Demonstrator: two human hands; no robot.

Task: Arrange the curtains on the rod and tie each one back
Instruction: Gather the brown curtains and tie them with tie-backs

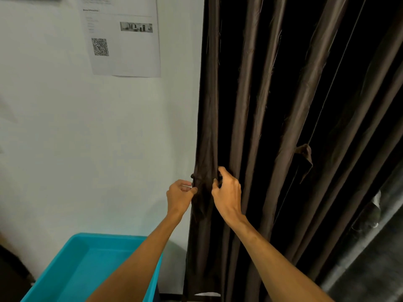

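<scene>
While both arms reach forward from the bottom of the frame, the left hand (pixel 180 194) pinches the outer left edge of the curtain (pixel 261 105) between thumb and curled fingers, a little below the centre of the frame. Just to the right of it, the right hand (pixel 226 192) grips the same curtain, with its fingers and thumb bent around the first fold. Between the two hands the fabric is gathered into a narrow, wrinkled bunch. A small dark knob (pixel 192 176) shows at the curtain edge just above the left hand; what it is, I cannot tell.

The curtain is dark brown, hangs in long vertical folds and fills the right half of the frame from top to bottom. At the centre right, a short strip of fabric (pixel 305 159) of the same colour hangs loose from one fold.

The white wall (pixel 65 138) covers the left half. A paper sheet (pixel 124 40) with a QR code and a small photo is fixed on it in the upper left. A turquoise plastic tub (pixel 87 264) stands at the lower left, below the left forearm. A grey floor (pixel 370 275) shows in the lower right corner.
</scene>
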